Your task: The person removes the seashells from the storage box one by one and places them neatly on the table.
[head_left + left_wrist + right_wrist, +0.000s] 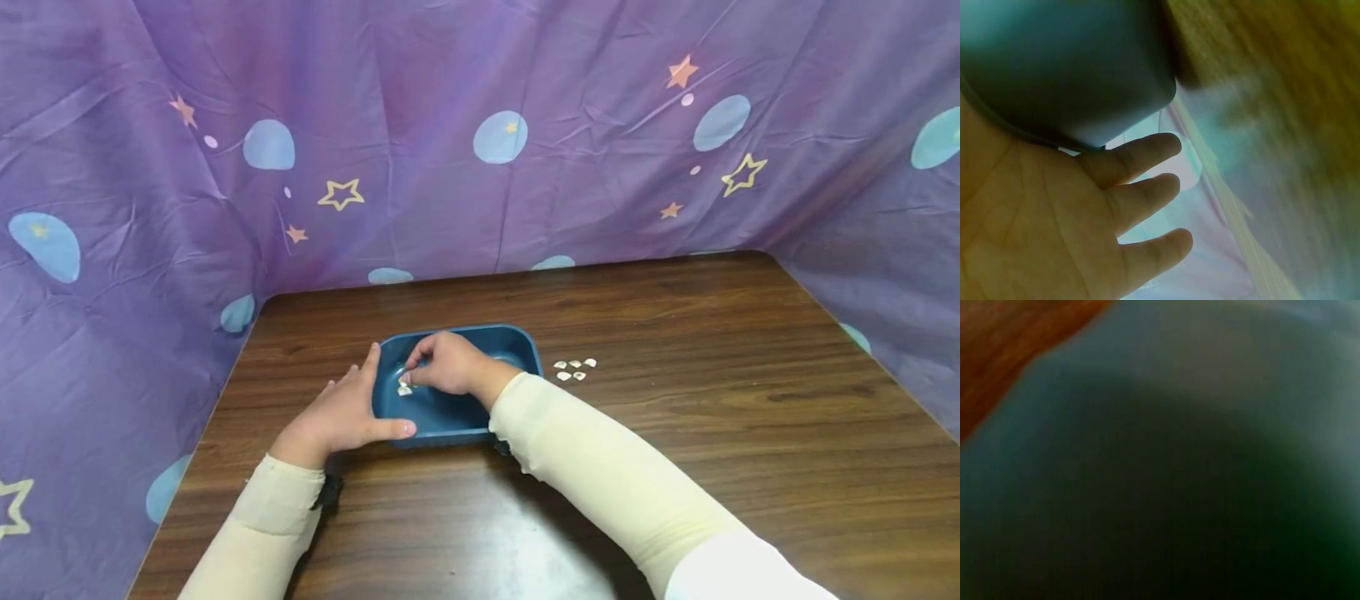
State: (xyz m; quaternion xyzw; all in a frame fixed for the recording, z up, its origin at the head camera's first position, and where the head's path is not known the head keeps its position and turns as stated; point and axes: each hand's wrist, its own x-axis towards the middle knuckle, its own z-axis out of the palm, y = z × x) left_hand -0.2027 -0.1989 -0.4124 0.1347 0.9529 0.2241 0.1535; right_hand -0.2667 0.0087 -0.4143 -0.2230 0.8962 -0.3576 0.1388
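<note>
1. A purple cloth (427, 67) printed with stars and blue ovals hung behind and beside the work.
2. The brown wood-grain tabletop (697, 333) spread out in front of it.
3. Pale sleeves covered both forearms, the right sleeve (607, 467) crossing the tray's near right corner and the left sleeve (258, 542) coming in from the near left.
4. The blue tray (450, 412) sat on the tabletop, left of its middle.
5. The left hand (341, 417) rested against the tray's left end, fingers extended, thumb spread along the near rim, gripping nothing.
6. The right hand (453, 365) reached inside the tray, its fingers bent and their tips at the white pieces there; whether they had hold of one could not be told, the right wrist view being blurred.
7. Five white pieces (575, 364) lay on the tabletop, just right of the tray.
8. The white pieces in the tray (405, 390) were near its left end.
</note>
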